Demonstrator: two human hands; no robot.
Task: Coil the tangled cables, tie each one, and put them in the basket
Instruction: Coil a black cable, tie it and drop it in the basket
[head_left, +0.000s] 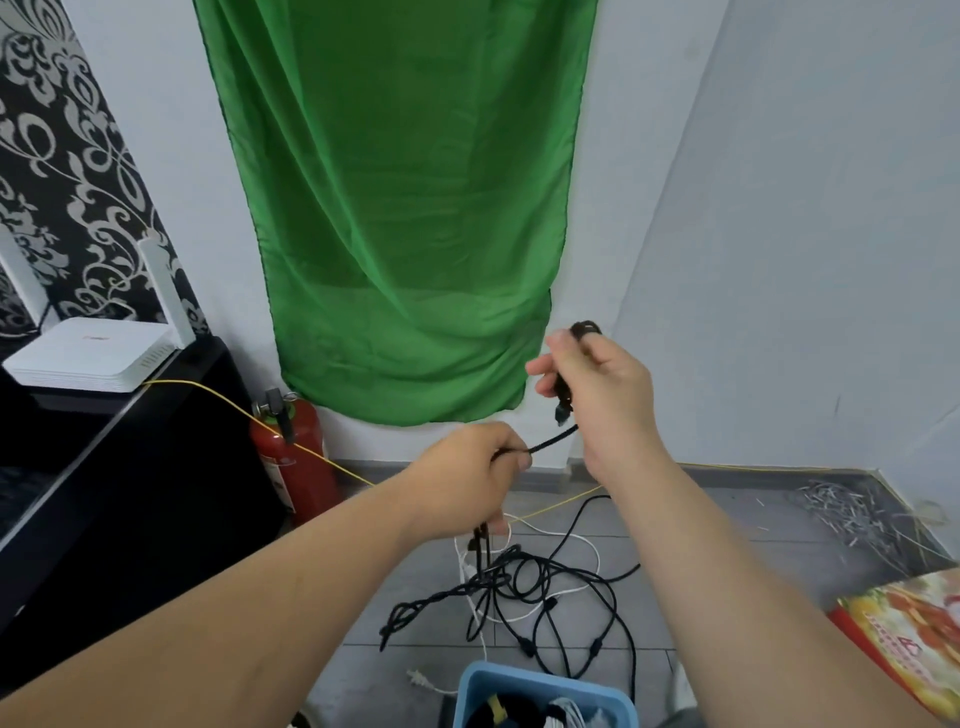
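Observation:
My right hand (602, 395) is raised and grips a black cable (553, 440) that is looped over its fingers, with the plug end hanging below the palm. My left hand (467, 478) pinches the same cable lower down, and a short stretch runs taut between the two hands. From my left hand the cable drops to a tangle of black and white cables (524, 592) on the grey tiled floor. A blue basket (470, 691) stands at the bottom edge with coiled cables inside it.
A red fire extinguisher (293, 457) stands by the wall left of the tangle. A thin yellow wire (218, 397) crosses from a black cabinet (130, 467) bearing a white router (88, 358). A green cloth (405, 208) hangs ahead. A colourful box (909, 623) lies right.

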